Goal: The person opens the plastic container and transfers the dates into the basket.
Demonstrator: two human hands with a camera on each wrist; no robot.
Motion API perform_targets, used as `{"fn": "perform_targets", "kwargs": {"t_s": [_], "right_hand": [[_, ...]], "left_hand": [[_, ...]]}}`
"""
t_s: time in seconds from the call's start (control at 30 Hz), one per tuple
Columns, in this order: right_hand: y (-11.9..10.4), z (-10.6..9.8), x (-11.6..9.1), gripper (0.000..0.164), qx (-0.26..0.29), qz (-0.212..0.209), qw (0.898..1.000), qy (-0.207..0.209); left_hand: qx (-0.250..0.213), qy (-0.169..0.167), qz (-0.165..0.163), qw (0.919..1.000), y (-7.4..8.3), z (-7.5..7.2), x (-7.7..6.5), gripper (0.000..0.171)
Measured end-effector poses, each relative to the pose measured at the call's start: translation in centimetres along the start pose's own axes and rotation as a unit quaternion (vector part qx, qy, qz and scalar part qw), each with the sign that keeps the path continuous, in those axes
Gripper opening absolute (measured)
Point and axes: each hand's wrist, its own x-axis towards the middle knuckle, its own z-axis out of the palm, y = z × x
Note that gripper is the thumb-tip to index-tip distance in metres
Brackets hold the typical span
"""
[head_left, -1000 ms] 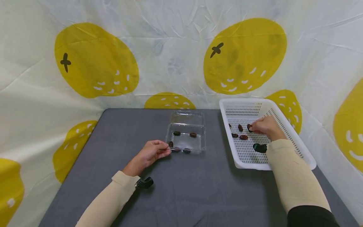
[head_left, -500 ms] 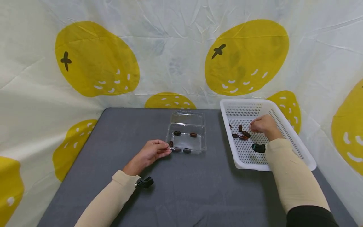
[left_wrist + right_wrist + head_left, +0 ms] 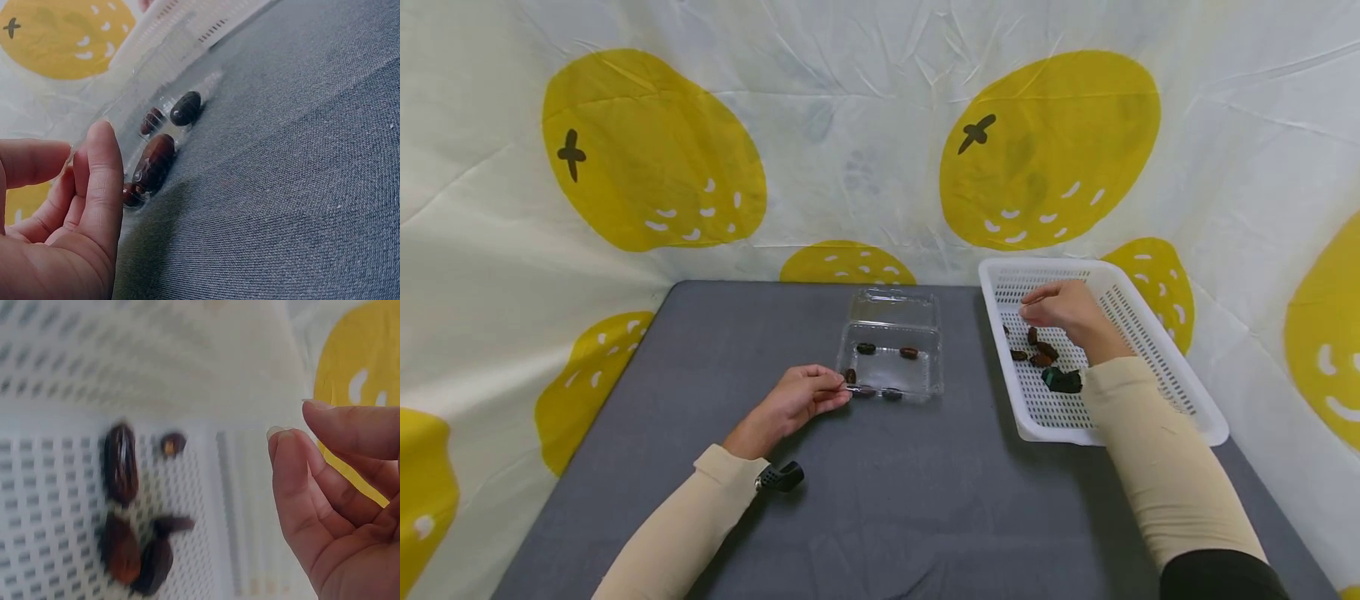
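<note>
My left hand (image 3: 799, 398) pinches the near left corner of a clear plastic clamshell box (image 3: 887, 375), whose lid (image 3: 895, 310) lies folded back. Several brown dates lie inside; one date (image 3: 155, 162) shows large beside my fingers in the left wrist view. Over a white slotted basket (image 3: 1052, 435) my right hand (image 3: 1067, 315) hovers, thumb and forefinger apart, holding nothing. Below it, several dates sit on the basket floor, among them a long glossy date (image 3: 120, 464). Two dates in the basket lie against each other.
A dark grey cloth (image 3: 880, 517) covers the table. Behind it hangs a white curtain (image 3: 850, 125) with yellow fruit prints. The basket stands at the right, with tall slotted walls. A black wrist device (image 3: 781, 477) sits on the left sleeve.
My right hand has let go of a date, which now lies beside another in the basket. The hand has then moved left and farther back. My left hand stays at the box.
</note>
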Motion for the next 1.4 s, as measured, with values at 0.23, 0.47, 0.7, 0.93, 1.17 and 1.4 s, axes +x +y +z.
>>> {"fn": "perform_targets", "kwargs": {"t_s": [0.23, 0.47, 0.7, 0.93, 1.17, 1.4], "right_hand": [[-2.3, 2.3, 0.1, 0.039, 0.036, -0.036, 0.999, -0.015], [-4.4, 4.0, 0.1, 0.035, 0.031, -0.059, 0.998, -0.014], [-5.9, 5.4, -0.3, 0.034, 0.035, -0.067, 0.996, -0.038], [-7.0, 8.3, 0.0, 0.032, 0.042, -0.078, 0.994, -0.061], [-7.5, 11.9, 0.2, 0.029, 0.045, -0.092, 0.990, -0.097], [-7.3, 14.6, -0.2, 0.027, 0.038, -0.106, 0.988, -0.109]], "left_hand": [[0.002, -0.001, 0.001, 1.0000, -0.2, 0.1, 0.1, 0.008], [0.004, 0.005, 0.003, 1.0000, -0.2, 0.2, 0.1, 0.010], [0.003, 0.007, 0.002, 1.0000, -0.1, 0.4, 0.2, 0.010], [0.010, 0.015, 0.006, 0.9998, -0.1, 0.1, 0.2, 0.009], [0.010, 0.017, 0.005, 0.9998, -0.2, 0.0, 0.2, 0.007], [0.005, 0.013, 0.007, 0.9999, -0.3, 0.2, 0.4, 0.008]]}}
